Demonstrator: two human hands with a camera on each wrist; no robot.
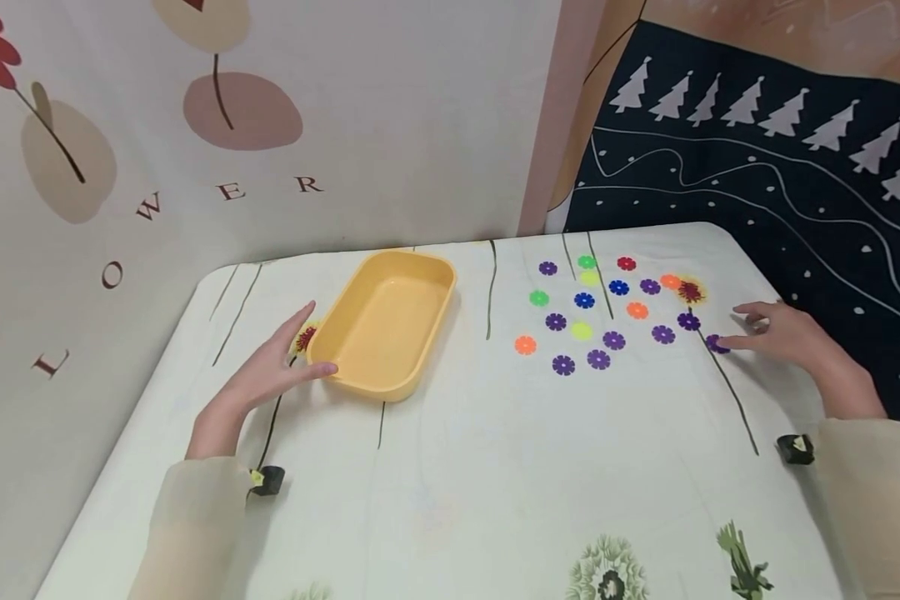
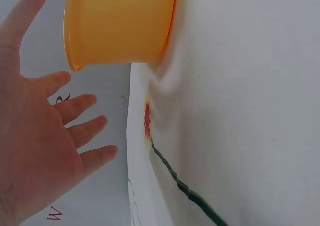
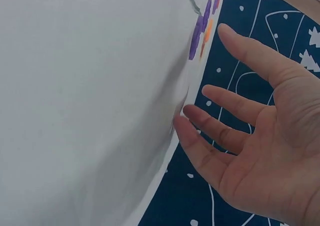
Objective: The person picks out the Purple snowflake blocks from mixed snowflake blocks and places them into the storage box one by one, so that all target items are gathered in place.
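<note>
A white cloth with printed flowers covers the table. Behind it hangs a white wall cloth with big letters and flower pictures. On the right side hangs a dark blue cloth with pale trees and wavy lines. A small black box sits by the right wrist, and another black box is by the left wrist.

A deep yellow tray with round corners stands on the left part of the table, between the left hand and the bright, flat, round notched pieces. The tray's smooth yellow floor shows. The pieces lie spread out on the table, right of the tray. They are purple, blue, green, yellow, orange and red.

The left hand's fingers are spread apart beside the tray. Its thumb is at the rim; I cannot tell if they touch. The right hand has loose fingers, held apart. Its thumb tip partly covers the purple notched piece nearest it.
</note>
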